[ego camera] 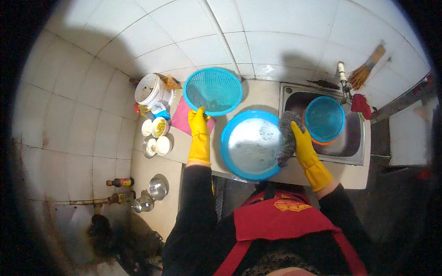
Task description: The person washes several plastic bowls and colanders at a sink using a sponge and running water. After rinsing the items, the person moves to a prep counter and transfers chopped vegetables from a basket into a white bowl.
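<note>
My left hand, in a yellow rubber glove, grips the near rim of a blue plastic strainer basket, which is above the counter by the tiled wall. My right hand, gloved the same way, holds a dark grey, foamy scrubbing cloth or mesh at the right rim of a blue basin. That blue basin contains sudsy water and stands between my hands. A pink cloth lies on the counter, partly under the strainer basket.
Another blue strainer sits over an orange vessel in the steel sink, near the tap. A whisk broom hangs behind. Left are a white bucket, several small bowls, bottles and a metal bowl.
</note>
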`<control>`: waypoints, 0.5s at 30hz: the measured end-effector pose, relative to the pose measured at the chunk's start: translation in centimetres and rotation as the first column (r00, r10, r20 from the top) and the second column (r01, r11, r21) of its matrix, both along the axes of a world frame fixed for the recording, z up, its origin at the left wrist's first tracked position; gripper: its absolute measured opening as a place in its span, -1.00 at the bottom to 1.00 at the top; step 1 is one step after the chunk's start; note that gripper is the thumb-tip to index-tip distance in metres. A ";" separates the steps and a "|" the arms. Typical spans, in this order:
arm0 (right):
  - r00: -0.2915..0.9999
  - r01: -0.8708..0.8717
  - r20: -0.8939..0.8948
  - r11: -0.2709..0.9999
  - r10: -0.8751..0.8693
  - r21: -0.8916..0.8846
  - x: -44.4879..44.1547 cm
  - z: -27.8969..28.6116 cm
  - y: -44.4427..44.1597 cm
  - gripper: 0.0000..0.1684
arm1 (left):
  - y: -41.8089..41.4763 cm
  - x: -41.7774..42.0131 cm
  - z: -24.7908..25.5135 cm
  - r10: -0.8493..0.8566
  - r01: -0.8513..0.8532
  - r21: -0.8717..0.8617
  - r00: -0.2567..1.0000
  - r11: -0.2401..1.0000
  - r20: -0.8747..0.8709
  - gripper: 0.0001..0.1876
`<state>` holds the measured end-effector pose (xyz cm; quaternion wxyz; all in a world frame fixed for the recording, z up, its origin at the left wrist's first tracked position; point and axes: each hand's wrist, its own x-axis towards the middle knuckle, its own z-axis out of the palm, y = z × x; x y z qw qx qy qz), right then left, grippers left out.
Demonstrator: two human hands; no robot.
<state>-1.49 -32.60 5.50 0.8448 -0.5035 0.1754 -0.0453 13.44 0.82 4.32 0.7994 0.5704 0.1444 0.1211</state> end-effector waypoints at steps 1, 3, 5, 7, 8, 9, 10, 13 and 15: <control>0.998 -0.020 0.050 0.999 0.022 -0.048 0.6 0.1 1.1 -0.57 | 0.8 -1.1 1.3 -0.026 0.024 0.090 0.999 0.996 0.023 -0.91; 0.993 -0.092 0.049 0.974 0.105 -0.205 1.5 -0.6 3.2 -0.63 | 2.2 -3.9 4.0 -0.085 0.066 0.269 0.995 0.961 0.059 -0.89; 0.973 -0.172 0.061 0.874 0.223 -0.454 2.1 -1.7 4.8 -0.64 | 2.2 -6.9 6.1 -0.170 0.146 0.378 0.985 0.914 0.030 -0.88; 0.994 -0.071 0.017 0.787 0.103 -0.613 2.6 -4.3 6.3 -0.51 | 1.4 -9.7 7.3 -0.261 0.242 0.475 0.965 0.846 -0.027 -0.88; 0.997 -0.057 0.013 0.795 0.080 -0.604 2.6 -4.1 7.1 -0.50 | 1.1 -10.6 7.0 -0.267 0.255 0.523 0.962 0.813 -0.054 -0.86; 0.998 -0.041 0.006 0.801 0.056 -0.597 2.3 -3.6 7.8 -0.48 | 0.7 -11.6 6.5 -0.274 0.271 0.565 0.958 0.779 -0.082 -0.84; 0.999 -0.031 -0.031 0.846 0.017 -0.533 1.8 -3.0 8.1 -0.46 | 0.2 -12.4 6.0 -0.279 0.290 0.603 0.953 0.743 -0.115 -0.83; 0.999 -0.040 -0.019 0.842 0.035 -0.538 1.2 -2.4 7.8 -0.43 | -2.4 -14.2 5.8 -0.298 0.306 0.864 0.935 0.401 -0.192 -0.76; 0.997 -0.071 -0.025 0.751 0.072 -0.656 1.9 -5.3 7.3 -0.39 | -3.8 -14.8 4.8 -0.295 0.358 0.812 0.925 0.460 -0.241 -0.73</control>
